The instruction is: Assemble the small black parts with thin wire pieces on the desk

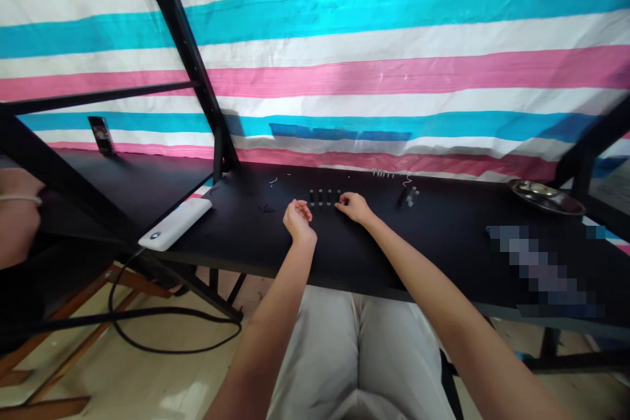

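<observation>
Several short black cylinders (319, 197) stand in a row on the black tabletop (433, 243). My right hand (353, 207) rests just right of the row, its fingertips close to the last cylinder. Whether they touch it, I cannot tell. My left hand (298, 220) lies palm up in front of the row, fingers curled, with nothing visible in it. A few small metal pins (384, 174) lie near the far edge. Thin white wires (407, 180) and small metal parts (411, 197) lie to the right.
A white power bank (174, 224) lies on the left table edge, and a metal dish (546, 197) sits at the far right. A pixelated object (541, 269) covers the right tabletop. Another person's forearm (17, 216) shows at far left. Black metal frame posts (197, 85) rise before a striped tarp.
</observation>
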The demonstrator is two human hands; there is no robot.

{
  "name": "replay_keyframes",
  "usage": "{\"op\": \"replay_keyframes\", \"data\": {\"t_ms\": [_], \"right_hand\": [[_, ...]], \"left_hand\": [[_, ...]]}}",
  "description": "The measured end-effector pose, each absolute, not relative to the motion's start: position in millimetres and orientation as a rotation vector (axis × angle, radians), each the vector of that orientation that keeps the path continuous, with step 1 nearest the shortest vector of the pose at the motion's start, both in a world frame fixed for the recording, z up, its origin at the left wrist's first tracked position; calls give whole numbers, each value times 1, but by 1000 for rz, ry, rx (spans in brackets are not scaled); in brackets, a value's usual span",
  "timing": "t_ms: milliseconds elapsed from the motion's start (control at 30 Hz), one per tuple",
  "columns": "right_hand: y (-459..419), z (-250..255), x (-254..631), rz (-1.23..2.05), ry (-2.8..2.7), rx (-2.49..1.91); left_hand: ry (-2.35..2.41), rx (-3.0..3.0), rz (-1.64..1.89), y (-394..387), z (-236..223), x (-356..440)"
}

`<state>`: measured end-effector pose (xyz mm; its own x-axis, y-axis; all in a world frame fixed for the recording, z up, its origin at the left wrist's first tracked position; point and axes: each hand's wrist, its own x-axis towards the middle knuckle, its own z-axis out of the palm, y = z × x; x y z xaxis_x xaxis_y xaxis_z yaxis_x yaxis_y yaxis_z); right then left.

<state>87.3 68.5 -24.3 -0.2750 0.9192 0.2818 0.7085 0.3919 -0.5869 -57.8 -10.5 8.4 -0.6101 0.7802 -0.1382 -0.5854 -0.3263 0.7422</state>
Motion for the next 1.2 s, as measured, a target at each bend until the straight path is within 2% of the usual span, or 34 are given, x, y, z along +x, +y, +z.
{"op": "replay_keyframes", "data": {"t_ms": [500,633,767,867,967,1200], "right_hand": [[62,-12,92,477,-2120,-1479],[48,0,114,313,-2072,-1253],[35,16,154,51,-1748,-1116],[33,17,192,-109,-1450,-1197],[35,8,226,-162,-1238,-1355],[31,-2,246,31,-1335,-1879]], "left_hand": [[1017,342,1997,-10,8,-57],[1034,413,1999,-9,7,-55],[1094,665,1971,-14,8,-49],[1132,1057,1807,-21,8,-38],[1135,1515,1497,-25,5,-22],[1208,2383,873,-6,5,37]]}}
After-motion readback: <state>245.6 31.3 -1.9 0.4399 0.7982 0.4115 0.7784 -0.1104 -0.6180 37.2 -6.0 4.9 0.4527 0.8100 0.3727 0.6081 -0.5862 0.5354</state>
